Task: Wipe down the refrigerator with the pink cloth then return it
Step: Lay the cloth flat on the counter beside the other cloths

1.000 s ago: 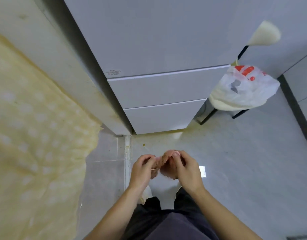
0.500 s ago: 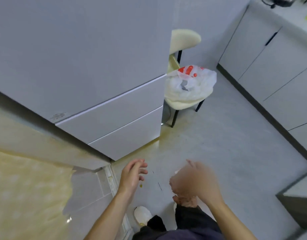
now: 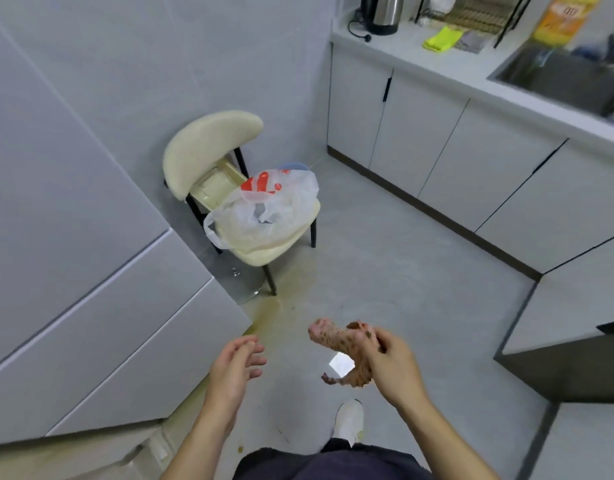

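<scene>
The pink cloth [image 3: 340,344], bunched and spotted with dark marks, hangs in the air over the floor, and my right hand [image 3: 388,362] grips its right part. Free of it, my left hand [image 3: 234,368] floats to the left with relaxed fingers and holds nothing. The white refrigerator [image 3: 73,271] fills the left side, its lower drawers closed, an arm's length from both hands.
A cream chair [image 3: 208,147] with a white plastic bag [image 3: 264,209] on its seat stands beside the refrigerator. White cabinets [image 3: 437,140] and a counter with a kettle [image 3: 381,12], a yellow cloth [image 3: 440,38] and a sink [image 3: 562,74] run along the right. Grey floor [image 3: 402,265] lies between.
The view has swung right from the refrigerator front toward the counter. My left hand let go of the cloth and moved apart; my right hand alone kept it.
</scene>
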`<act>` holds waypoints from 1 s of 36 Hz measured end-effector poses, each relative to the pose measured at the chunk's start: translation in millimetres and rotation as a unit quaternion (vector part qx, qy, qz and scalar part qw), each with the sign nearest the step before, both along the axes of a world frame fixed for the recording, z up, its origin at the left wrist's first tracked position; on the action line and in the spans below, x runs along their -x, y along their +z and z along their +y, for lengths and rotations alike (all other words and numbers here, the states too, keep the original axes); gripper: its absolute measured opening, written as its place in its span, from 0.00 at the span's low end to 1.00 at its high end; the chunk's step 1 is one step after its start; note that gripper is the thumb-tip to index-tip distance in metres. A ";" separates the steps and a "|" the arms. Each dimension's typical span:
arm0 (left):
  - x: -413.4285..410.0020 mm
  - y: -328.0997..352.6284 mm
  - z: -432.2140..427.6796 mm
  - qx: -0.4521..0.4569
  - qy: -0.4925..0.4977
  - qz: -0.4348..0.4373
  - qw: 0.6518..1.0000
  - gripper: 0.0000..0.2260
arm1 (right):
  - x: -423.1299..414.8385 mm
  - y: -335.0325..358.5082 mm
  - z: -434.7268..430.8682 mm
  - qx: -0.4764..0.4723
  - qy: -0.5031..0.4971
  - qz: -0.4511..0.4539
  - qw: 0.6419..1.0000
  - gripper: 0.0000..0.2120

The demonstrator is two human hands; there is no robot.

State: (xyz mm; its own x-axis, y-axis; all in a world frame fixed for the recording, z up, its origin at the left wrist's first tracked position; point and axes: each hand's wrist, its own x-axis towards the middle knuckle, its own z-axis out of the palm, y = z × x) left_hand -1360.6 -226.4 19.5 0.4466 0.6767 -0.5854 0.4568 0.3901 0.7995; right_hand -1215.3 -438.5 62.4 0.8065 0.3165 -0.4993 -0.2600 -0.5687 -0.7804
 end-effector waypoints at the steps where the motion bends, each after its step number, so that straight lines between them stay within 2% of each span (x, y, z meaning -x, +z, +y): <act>1: -15.0 1.3 -1.5 0.001 -0.008 -0.003 1.000 0.09 | -11.0 2.0 -4.2 -0.005 -0.008 0.003 1.000 0.10; 4: -57.4 5.3 -6.3 0.002 -0.036 -0.010 0.999 0.09 | -42.4 9.8 -15.5 -0.036 -0.049 0.023 0.998 0.09; 9: -116.0 11.7 -5.4 0.009 -0.064 -0.008 0.998 0.08 | -82.5 5.7 -21.5 -0.085 -0.127 0.070 0.986 0.17; 13: -159.9 10.2 7.0 0.013 -0.093 -0.002 0.996 0.09 | -114.6 -2.7 -15.8 -0.091 -0.197 0.084 0.973 0.17; 27: -316.7 -24.6 106.8 0.018 -0.216 0.049 0.975 0.08 | -226.3 -34.2 51.2 0.008 -0.307 0.031 0.951 0.09; 36: -400.9 -24.1 135.8 0.027 -0.275 0.084 0.957 0.08 | -284.7 -28.6 90.8 0.009 -0.354 0.014 0.935 0.12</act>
State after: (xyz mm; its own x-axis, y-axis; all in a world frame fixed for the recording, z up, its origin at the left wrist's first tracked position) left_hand -959.7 -90.6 -4.6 0.6227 0.3322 -0.7084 0.7261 0.0919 0.6814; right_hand -930.6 -347.6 33.8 0.7976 -0.3001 -0.5233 -0.5961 -0.2598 -0.7597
